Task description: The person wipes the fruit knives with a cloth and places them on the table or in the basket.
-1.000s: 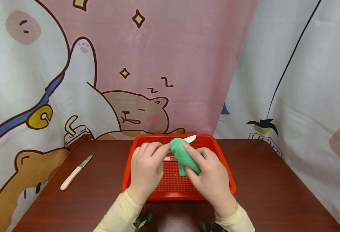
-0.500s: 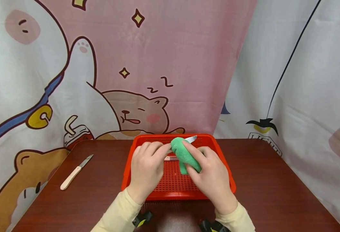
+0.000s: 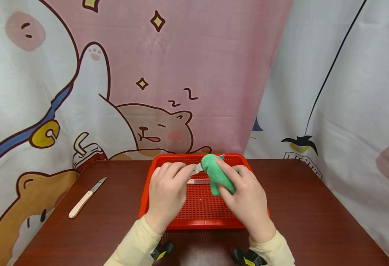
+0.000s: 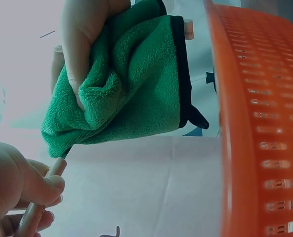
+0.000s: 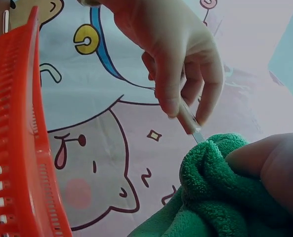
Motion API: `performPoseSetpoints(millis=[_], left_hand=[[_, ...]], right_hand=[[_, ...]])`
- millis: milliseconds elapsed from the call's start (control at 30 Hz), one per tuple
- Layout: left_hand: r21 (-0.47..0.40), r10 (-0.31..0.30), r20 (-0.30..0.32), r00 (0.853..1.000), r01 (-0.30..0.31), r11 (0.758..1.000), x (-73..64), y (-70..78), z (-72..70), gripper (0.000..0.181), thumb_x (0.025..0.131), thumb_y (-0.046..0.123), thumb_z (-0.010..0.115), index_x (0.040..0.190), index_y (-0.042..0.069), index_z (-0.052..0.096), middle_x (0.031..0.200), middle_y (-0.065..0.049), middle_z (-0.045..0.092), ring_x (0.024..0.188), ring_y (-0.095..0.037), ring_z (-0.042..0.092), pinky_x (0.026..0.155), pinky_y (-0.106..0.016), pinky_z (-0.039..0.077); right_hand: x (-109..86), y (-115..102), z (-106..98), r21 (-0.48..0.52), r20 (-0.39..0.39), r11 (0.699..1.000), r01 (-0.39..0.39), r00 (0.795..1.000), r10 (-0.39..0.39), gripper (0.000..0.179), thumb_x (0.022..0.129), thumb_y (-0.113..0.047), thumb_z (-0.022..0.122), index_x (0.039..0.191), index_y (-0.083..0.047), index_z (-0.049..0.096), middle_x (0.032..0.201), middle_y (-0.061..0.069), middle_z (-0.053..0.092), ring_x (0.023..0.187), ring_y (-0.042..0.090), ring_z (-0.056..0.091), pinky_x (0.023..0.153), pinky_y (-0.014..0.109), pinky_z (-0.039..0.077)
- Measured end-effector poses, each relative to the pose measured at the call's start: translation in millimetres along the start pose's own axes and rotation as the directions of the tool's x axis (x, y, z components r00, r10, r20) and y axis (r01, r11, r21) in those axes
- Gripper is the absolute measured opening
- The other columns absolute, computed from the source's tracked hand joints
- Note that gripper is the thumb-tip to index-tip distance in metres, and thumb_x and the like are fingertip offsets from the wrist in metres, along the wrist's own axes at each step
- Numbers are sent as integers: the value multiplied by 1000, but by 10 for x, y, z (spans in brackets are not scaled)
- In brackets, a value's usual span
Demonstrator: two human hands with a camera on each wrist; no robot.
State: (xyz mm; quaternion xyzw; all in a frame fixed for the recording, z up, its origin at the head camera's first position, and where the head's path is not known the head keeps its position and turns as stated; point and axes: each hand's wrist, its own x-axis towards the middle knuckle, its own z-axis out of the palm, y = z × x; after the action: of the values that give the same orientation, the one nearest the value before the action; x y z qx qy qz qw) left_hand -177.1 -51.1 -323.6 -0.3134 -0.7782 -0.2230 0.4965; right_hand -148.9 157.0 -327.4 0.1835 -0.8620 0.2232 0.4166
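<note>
My left hand [image 3: 168, 188] grips a knife by its pale handle [image 4: 33, 215], above the red basket [image 3: 201, 224]. A green cloth [image 3: 218, 173] with dark edging is folded round the knife's blade, and my right hand [image 3: 247, 195] pinches it there. Only the blade's tip shows past the cloth in the head view. In the right wrist view a short stretch of blade [image 5: 198, 136] shows between handle and cloth. A second knife [image 3: 198, 181] lies in the basket, partly hidden behind the hands and cloth.
Another knife [image 3: 87, 197] with a pale handle lies on the brown table [image 3: 114, 236], left of the basket. A printed curtain [image 3: 221, 74] hangs behind the table.
My right hand has slid the cloth rightward along the blade, towards the tip. More of the knife near its handle shows now and less of the tip. My left hand has stayed almost still.
</note>
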Motion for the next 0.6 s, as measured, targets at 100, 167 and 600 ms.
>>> performPoseSetpoints(millis=[100, 167, 600], left_hand=[[-5, -6, 10, 1000, 6, 1000, -2, 0, -7, 20, 90, 1, 67, 104, 13, 73, 92, -4, 67, 78, -25, 59, 57, -38, 45], [-8, -7, 10, 1000, 7, 1000, -1, 1, -10, 19, 91, 2, 66, 105, 13, 73, 92, -5, 68, 78, -25, 60, 58, -38, 45], [-22, -14, 24, 1000, 15, 1000, 29, -6, -24, 22, 86, 5, 74, 106, 14, 74, 93, -3, 68, 81, -24, 60, 60, -37, 46]], right_hand=[[12, 39, -23, -5, -9, 1000, -17, 1000, 17, 62, 76, -8, 77, 134, -26, 64, 93, 8, 60, 76, 22, 55, 53, 37, 46], [19, 65, -42, -3, -15, 1000, -24, 1000, 24, 62, 77, -8, 77, 134, -27, 63, 93, 8, 60, 76, 22, 55, 55, 38, 46], [51, 194, -159, -10, -18, 998, -69, 997, 69, 61, 79, -9, 76, 136, -26, 62, 95, 10, 61, 80, 25, 57, 59, 43, 47]])
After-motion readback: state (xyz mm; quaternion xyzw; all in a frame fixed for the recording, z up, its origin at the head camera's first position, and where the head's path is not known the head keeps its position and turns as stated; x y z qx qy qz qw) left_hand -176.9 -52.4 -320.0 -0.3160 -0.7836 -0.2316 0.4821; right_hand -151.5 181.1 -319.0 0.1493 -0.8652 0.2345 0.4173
